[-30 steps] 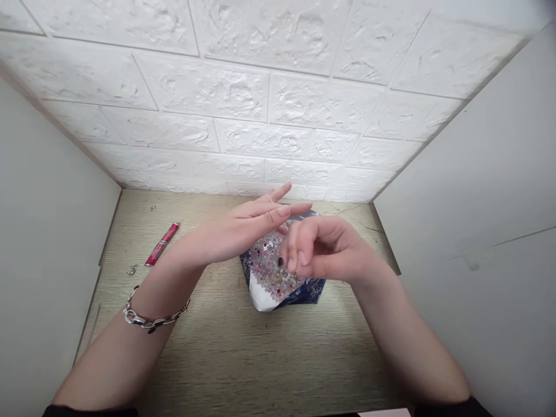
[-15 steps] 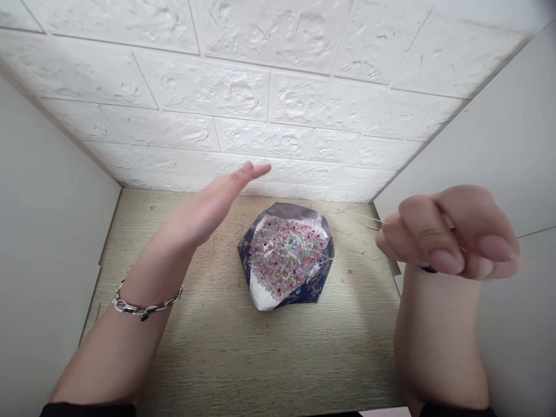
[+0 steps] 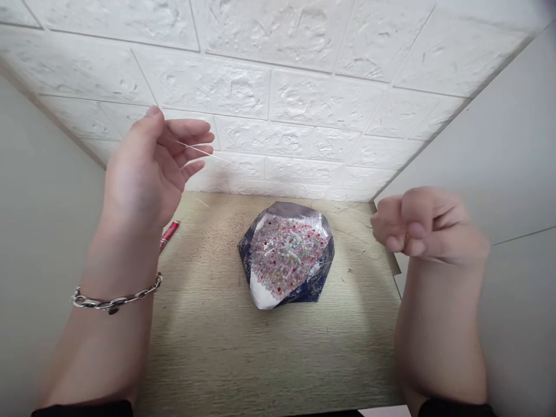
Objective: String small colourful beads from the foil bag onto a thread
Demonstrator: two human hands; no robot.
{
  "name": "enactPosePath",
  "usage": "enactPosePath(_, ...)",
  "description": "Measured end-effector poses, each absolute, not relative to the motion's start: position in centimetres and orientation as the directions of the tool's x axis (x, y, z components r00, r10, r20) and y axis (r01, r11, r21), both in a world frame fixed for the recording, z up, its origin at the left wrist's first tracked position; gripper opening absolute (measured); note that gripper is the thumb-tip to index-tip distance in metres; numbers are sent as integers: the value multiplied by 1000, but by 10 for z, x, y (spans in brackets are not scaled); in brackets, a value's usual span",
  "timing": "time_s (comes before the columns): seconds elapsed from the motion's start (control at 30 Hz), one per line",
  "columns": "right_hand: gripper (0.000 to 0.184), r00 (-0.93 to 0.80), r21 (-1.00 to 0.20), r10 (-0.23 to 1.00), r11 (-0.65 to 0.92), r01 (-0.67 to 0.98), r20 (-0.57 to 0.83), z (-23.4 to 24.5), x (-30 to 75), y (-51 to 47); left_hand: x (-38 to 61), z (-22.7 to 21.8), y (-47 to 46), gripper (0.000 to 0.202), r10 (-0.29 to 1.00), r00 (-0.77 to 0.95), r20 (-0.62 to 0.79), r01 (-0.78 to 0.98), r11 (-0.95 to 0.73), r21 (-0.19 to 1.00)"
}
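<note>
My left hand is raised at the left with its fingers apart and slightly curled. A thin pale thread runs across those fingers, and its far course fades against the wall. At the right, my right hand is closed in a pinch, with thread stretching leftward from its fingertips. Between the two hands, on the table, sits an open dark blue and silver foil packet full of tiny pink, clear and red beads. Neither hand touches the packet.
A small red stick-shaped item lies by my left wrist, partly hidden. Loose thread trails behind the packet on the wooden tabletop. A white brick-pattern wall closes the back, with pale panels at both sides.
My left hand has moved left and up, turning so its palm shows, and the red item has come into view. My right hand has shifted slightly left. The bead packet stays put.
</note>
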State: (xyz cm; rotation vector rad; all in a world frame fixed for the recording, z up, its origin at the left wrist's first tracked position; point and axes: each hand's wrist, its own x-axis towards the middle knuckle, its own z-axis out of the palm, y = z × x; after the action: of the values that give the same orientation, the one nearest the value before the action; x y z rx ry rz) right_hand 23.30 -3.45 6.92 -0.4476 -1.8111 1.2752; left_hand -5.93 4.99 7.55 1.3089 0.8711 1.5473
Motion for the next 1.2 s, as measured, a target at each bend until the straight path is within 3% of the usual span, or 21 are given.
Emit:
enactPosePath(0.27, 10, -372, -917, 854, 400, 20, 364, 70, 233, -30, -68, 81, 50, 31, 894, -141, 426, -141, -444, 885)
enactPosePath(0.53, 14, -207, -849, 833, 459, -263, 514, 72, 233, -29, -73, 80, 53, 30, 885, -139, 444, -144, -462, 875)
enactPosePath(0.63, 15, -190, -842, 830, 473, -259, 525, 71, 230, -27, -72, 79, 54, 31, 884, -140, 446, -120, -463, 878)
enactPosePath(0.73, 13, -287, -873, 826, 435, -220, 484, 68, 227, -28, -72, 82, 51, 31, 889, -113, 444, -121, -456, 882)
enactPosePath(0.87, 12, -591, -930, 738, 362, -62, 327, 72, 222, -34, -71, 88, 43, 26, 944, 46, 325, -185, -312, 932)
enactPosePath(0.97, 6, -843, -932, 537, 310, 188, 8, 76, 214, -37, -69, 91, 37, 34, 936, 218, 277, -209, -233, 950)
enactPosePath(1.07, 10, -836, -860, 472, 263, 438, -281, 76, 204, -32, -68, 91, 35, 43, 925, 302, 231, -166, -187, 968)
enactPosePath(1.2, 17, -707, -787, 597, 195, 585, -379, 63, 197, -19, -68, 88, 34, 46, 943, 277, 185, 0, -192, 981)
